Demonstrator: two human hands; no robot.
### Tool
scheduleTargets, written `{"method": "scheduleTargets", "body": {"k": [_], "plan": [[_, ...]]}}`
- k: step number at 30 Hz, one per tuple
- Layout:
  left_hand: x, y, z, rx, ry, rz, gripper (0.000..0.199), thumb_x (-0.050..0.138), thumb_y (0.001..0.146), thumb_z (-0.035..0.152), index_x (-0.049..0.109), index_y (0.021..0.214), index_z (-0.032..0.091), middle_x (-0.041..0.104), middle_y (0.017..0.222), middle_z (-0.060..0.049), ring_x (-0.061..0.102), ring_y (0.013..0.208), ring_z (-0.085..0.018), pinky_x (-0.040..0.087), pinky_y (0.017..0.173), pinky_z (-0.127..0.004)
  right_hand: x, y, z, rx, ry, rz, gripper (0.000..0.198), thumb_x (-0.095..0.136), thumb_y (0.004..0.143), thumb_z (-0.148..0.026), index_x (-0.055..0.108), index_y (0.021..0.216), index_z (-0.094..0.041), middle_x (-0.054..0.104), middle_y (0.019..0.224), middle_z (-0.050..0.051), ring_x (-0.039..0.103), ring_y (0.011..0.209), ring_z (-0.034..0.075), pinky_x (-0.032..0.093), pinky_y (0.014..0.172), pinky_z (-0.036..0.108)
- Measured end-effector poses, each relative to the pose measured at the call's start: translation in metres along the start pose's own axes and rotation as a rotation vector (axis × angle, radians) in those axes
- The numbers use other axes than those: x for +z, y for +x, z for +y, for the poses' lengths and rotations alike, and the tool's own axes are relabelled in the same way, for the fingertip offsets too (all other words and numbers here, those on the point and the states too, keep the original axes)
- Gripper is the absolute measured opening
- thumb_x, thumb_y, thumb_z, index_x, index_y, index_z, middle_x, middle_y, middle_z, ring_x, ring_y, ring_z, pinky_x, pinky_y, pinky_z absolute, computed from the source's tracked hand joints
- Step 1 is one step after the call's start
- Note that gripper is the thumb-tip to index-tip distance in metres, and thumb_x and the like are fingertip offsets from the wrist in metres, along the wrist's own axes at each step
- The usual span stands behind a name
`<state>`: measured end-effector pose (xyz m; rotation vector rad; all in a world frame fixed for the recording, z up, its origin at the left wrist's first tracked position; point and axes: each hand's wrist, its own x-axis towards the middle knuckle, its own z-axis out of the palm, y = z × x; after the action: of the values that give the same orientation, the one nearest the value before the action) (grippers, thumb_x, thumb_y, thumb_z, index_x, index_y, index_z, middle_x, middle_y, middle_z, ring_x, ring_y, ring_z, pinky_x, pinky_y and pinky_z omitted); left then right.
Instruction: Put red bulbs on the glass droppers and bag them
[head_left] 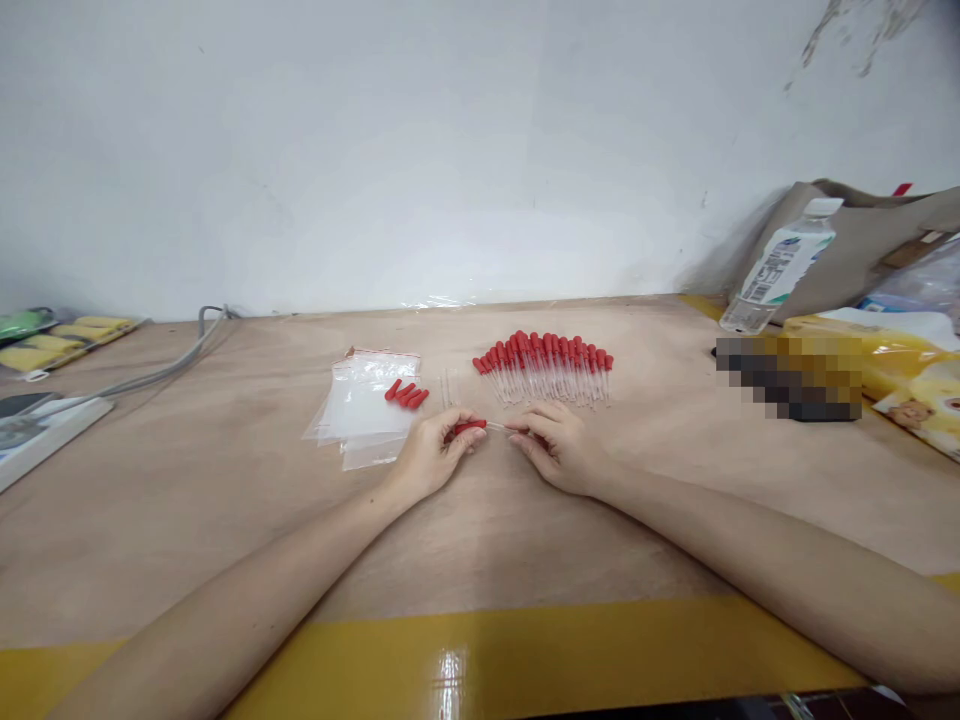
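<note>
My left hand is closed around a red rubber dropper bulb near the middle of the table. A thin clear glass tube runs from the bulb's open end to my right hand, whose fingertips pinch its other end. Just behind my left hand lie several loose red bulbs on a stack of clear plastic bags. A few bare glass tubes rest beside the bags. Beyond my right hand, several droppers with red bulbs lie fanned out in a row.
A wooden table with a yellow front edge meets a white wall. At the right stand a water bottle, a grey bag and yellow packages. A grey cable and a power strip lie at the left.
</note>
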<state>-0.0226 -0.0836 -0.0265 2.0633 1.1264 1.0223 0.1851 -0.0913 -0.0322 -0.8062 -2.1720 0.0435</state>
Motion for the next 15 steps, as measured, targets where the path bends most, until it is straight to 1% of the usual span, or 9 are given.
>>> {"method": "scheduleTargets", "body": {"k": [6, 11, 15], "plan": [[0.0003, -0.0010, -0.0017, 0.000, -0.028, 0.012, 0.024, 0.053, 0.082, 0.035, 0.059, 0.091, 0.014, 0.065, 0.073, -0.004, 0.063, 0.064, -0.014, 0.052, 0.060, -0.025, -0.0017, 0.0017, -0.0014, 0.046, -0.004, 0.055, 0.015, 0.048, 0.085, -0.019, 0.060, 0.093, -0.017, 0.062, 0.079, 0.003, 0.051, 0.065, 0.012, 0.036, 0.065, 0.029], [0.0004, -0.0028, 0.0003, 0.023, -0.019, 0.004, 0.022, 0.052, 0.083, 0.034, 0.060, 0.089, 0.015, 0.064, 0.072, -0.003, 0.062, 0.062, -0.013, 0.051, 0.059, -0.024, -0.0014, 0.0007, -0.0003, -0.002, -0.007, 0.026, 0.015, 0.049, 0.085, -0.020, 0.060, 0.095, -0.018, 0.063, 0.081, 0.003, 0.053, 0.066, 0.012, 0.035, 0.068, 0.031], [0.0002, -0.0021, 0.0008, 0.020, -0.030, -0.025, 0.022, 0.051, 0.083, 0.033, 0.061, 0.086, 0.014, 0.062, 0.068, -0.002, 0.060, 0.058, -0.012, 0.049, 0.057, -0.022, 0.0009, 0.0002, 0.0026, -0.029, 0.029, -0.001, 0.017, 0.049, 0.085, -0.019, 0.062, 0.097, -0.019, 0.063, 0.083, 0.004, 0.055, 0.070, 0.013, 0.037, 0.069, 0.032]]}}
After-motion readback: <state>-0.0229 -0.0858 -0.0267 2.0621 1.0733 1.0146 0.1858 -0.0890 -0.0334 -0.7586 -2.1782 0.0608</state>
